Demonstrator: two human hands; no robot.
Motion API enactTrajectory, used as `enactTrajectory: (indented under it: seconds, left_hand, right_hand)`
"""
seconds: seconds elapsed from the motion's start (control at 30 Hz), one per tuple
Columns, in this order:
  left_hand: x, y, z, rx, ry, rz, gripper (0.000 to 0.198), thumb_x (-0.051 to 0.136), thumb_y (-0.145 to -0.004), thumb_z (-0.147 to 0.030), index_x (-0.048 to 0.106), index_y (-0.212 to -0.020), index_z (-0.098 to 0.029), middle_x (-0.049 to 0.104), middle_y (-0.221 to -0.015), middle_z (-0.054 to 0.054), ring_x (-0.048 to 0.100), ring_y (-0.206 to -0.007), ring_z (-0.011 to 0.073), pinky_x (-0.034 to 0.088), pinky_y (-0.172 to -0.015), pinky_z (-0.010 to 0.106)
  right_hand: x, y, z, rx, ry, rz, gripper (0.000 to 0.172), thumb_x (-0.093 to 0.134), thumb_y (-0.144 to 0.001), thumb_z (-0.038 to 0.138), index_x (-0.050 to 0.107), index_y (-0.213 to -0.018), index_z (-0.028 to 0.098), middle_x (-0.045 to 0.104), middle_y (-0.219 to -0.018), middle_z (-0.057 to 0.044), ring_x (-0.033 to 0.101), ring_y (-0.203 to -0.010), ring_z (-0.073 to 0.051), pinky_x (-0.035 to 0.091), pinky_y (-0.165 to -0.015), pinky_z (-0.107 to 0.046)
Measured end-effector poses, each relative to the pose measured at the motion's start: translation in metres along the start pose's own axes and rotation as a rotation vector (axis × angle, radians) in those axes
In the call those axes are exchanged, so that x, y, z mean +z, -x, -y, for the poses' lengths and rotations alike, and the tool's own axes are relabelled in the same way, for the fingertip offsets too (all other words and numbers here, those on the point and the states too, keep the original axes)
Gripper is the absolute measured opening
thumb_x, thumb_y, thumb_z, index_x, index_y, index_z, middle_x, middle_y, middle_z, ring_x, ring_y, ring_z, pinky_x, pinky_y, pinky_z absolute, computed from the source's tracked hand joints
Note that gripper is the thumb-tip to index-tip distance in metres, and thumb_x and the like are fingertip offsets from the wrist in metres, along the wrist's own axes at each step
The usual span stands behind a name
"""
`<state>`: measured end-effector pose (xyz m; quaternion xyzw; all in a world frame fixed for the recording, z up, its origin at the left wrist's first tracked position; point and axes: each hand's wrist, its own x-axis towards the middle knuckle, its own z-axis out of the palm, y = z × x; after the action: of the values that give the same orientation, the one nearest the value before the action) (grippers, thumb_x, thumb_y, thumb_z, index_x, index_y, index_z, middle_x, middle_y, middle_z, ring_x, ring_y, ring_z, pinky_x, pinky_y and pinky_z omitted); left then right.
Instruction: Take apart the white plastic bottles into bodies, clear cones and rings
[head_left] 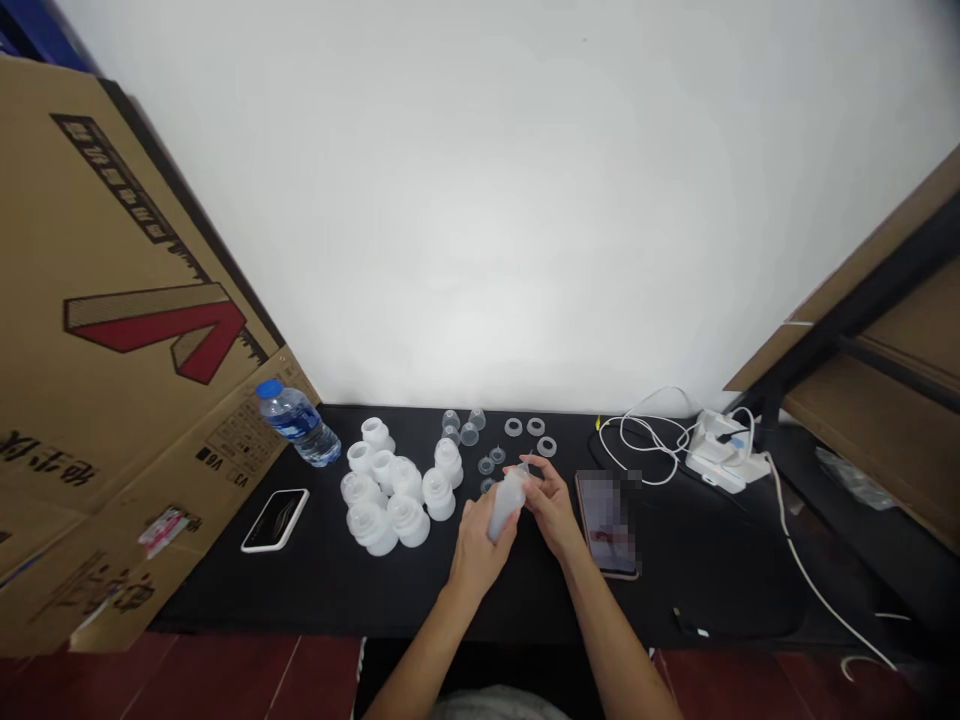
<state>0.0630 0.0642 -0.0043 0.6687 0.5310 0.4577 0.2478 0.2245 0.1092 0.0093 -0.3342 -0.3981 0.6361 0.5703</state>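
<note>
Frosted plastic piece point(506, 505) partly hidden between left hand point(478, 552) and right hand point(553, 508), exact shape unclear. Phone screen point(606, 523) blurred out. Small clear parts point(469, 434) too small to identify.

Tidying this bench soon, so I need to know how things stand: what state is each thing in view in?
Left hand, closed around the frosted plastic bottle
Right hand, fingers on the bottle's upper end
Frosted plastic bottle, held tilted in both hands
Water bottle, blue cap on, lying on its side
Left phone, face up, screen dark
Right phone, face up, screen lit, blurred
White power strip, cables plugged in
</note>
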Motion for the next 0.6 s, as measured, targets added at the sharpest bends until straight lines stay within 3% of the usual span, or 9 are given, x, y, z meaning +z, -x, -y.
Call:
enactTrajectory:
  seconds: [0.13, 0.3, 0.47, 0.6]
  left_hand:
    - [-0.004, -0.002, -0.001, 0.025, 0.032, 0.034, 0.044, 0.060, -0.106, -0.044, 0.068, -0.147, -0.027, 0.080, -0.128, 0.011, 0.078, -0.108, 0.0312, 0.059, -0.099, 0.046]
    - [-0.012, -0.005, -0.004, 0.050, 0.033, 0.089, 0.043, 0.064, -0.105, -0.045, 0.071, -0.144, -0.028, 0.082, -0.121, 0.009, 0.077, -0.105, 0.0303, 0.057, -0.098, 0.045]
    - [-0.012, -0.002, -0.005, 0.087, 0.084, 0.110, 0.039, 0.057, -0.109, -0.044, 0.070, -0.143, -0.030, 0.081, -0.128, 0.007, 0.078, -0.102, 0.0277, 0.058, -0.097, 0.043]
    - [-0.011, 0.002, -0.005, 0.010, 0.080, 0.040, 0.040, 0.059, -0.108, -0.044, 0.067, -0.142, -0.025, 0.079, -0.130, 0.009, 0.077, -0.110, 0.0310, 0.059, -0.100, 0.046]
  right_hand:
    - [-0.002, -0.001, 0.003, 0.019, 0.076, -0.025, 0.046, 0.087, -0.086, 0.064, 0.079, -0.107, 0.024, 0.082, -0.108, -0.010, 0.067, -0.077, -0.021, 0.053, -0.068, -0.032]
    - [-0.005, -0.003, 0.004, 0.022, 0.065, -0.108, 0.036, 0.093, -0.083, 0.054, 0.075, -0.086, 0.024, 0.082, -0.112, -0.009, 0.063, -0.076, -0.018, 0.051, -0.068, -0.030]
    - [-0.007, -0.008, 0.004, 0.024, 0.030, -0.140, 0.046, 0.095, -0.079, 0.059, 0.068, -0.076, 0.022, 0.082, -0.108, -0.010, 0.055, -0.063, -0.015, 0.045, -0.058, -0.028]
    - [-0.006, -0.021, 0.012, -0.008, 0.210, -0.147, 0.043, 0.083, -0.089, 0.063, 0.074, -0.084, 0.021, 0.081, -0.099, -0.010, 0.055, -0.061, -0.015, 0.038, -0.054, -0.027]
